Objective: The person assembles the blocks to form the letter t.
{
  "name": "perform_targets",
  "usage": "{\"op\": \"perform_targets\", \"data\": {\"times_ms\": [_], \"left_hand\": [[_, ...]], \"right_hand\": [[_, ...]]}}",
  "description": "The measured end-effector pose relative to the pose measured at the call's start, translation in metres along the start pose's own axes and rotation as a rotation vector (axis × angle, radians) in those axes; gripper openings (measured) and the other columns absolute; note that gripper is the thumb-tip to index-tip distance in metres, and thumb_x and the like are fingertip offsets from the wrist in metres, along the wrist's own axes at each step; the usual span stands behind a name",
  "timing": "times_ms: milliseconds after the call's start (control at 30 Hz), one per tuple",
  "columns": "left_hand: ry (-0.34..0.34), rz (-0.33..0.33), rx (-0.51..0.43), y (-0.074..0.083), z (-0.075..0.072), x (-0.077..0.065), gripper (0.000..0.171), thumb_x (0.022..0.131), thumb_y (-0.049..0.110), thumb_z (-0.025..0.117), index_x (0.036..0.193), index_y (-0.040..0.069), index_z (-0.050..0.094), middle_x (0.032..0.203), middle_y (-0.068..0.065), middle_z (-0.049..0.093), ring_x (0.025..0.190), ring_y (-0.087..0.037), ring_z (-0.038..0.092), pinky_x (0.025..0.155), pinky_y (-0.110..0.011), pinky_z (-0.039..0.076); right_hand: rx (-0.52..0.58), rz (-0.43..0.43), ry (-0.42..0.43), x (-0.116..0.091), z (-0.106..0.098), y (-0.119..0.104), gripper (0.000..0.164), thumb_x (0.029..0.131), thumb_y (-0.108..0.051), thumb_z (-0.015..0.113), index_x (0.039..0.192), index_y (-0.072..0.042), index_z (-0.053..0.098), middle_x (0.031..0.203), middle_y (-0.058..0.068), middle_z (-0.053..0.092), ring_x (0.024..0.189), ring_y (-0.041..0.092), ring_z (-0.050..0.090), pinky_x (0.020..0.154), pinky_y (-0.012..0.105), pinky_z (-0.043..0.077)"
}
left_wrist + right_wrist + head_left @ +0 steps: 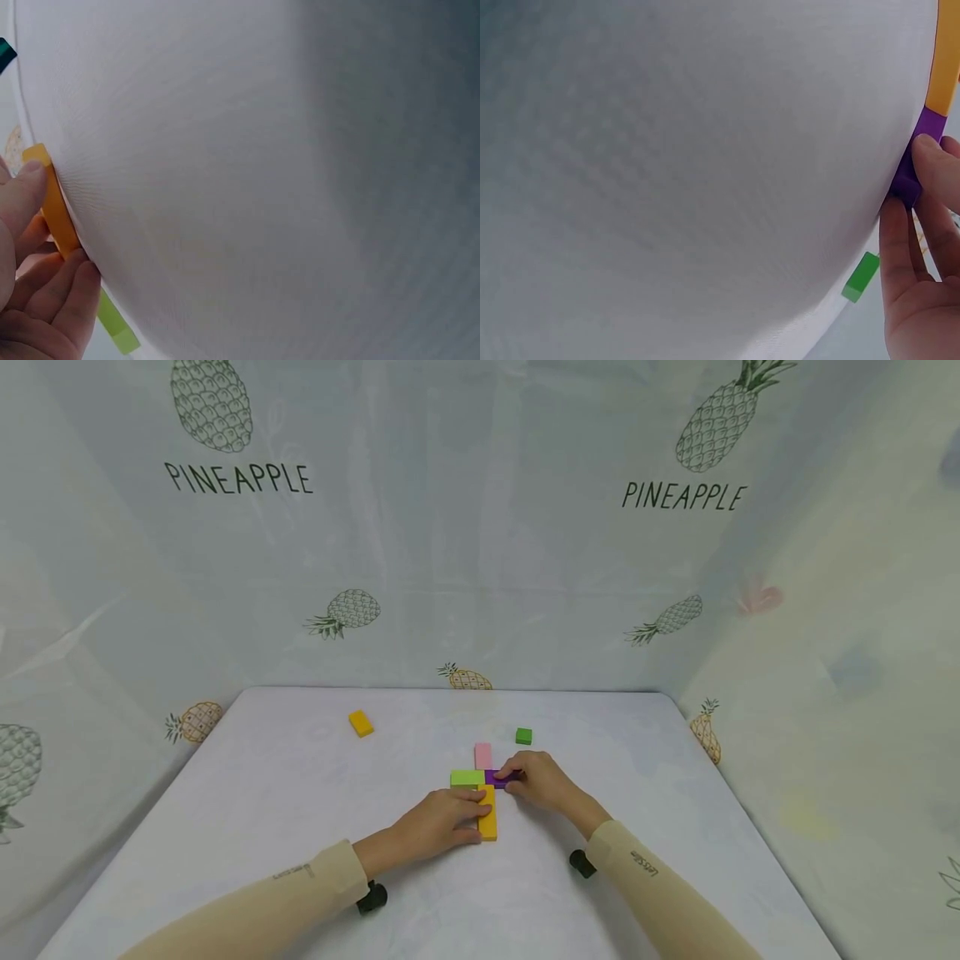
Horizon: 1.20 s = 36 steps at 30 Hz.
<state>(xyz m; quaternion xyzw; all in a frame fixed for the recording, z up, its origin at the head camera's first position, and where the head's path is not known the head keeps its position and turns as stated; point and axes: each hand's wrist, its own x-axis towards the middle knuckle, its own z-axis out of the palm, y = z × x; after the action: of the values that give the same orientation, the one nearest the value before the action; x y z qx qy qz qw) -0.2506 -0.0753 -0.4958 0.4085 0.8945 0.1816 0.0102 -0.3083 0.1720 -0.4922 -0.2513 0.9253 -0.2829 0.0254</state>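
Note:
With thumb and fingers, my left hand (442, 825) grips a long yellow block (488, 828) that lies lengthwise toward me on the table. The left wrist view shows the thumb at one end of this yellow block (61, 217) and the fingertips at the other. My right hand (546, 783) pinches a purple block (491, 779), partly hidden by the fingers, at the far end of the yellow one. Left of the purple block lies a light green block (467, 777), end to end with it. A pink block (483, 755) lies just behind them.
A small green block (523, 737) sits behind my right hand. Farther back on the left, a short yellow block (361, 723) lies alone on the white table (300, 793). A pineapple-printed cloth (465, 543) hangs behind and beside the table.

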Motion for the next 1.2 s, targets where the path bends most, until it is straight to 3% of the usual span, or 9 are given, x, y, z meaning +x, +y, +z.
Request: {"op": "perform_targets", "data": {"times_ms": [333, 1200], "left_hand": [[0.007, 0.024, 0.004, -0.0002, -0.0013, 0.0002, 0.048, 0.097, 0.034, 0.078, 0.137, 0.007, 0.071, 0.143, -0.006, 0.068, 0.142, -0.019, 0.057, 0.115, -0.044, 0.049], [0.018, 0.095, -0.008, -0.0007, -0.0050, -0.0015, 0.050, 0.096, 0.027, 0.079, 0.137, 0.000, 0.068, 0.142, -0.015, 0.066, 0.138, -0.025, 0.061, 0.112, -0.040, 0.051]], "right_hand": [[-0.021, -0.063, 0.010, -0.0018, -0.0006, -0.0008, 0.019, 0.094, 0.001, 0.078, 0.111, -0.008, 0.081, 0.111, 0.008, 0.077, 0.103, 0.023, 0.069, 0.097, 0.045, 0.060], [-0.003, -0.086, -0.015, -0.0023, -0.0026, -0.0004, 0.019, 0.095, -0.001, 0.078, 0.113, -0.008, 0.080, 0.113, 0.006, 0.075, 0.104, 0.021, 0.067, 0.098, 0.045, 0.059]]}}
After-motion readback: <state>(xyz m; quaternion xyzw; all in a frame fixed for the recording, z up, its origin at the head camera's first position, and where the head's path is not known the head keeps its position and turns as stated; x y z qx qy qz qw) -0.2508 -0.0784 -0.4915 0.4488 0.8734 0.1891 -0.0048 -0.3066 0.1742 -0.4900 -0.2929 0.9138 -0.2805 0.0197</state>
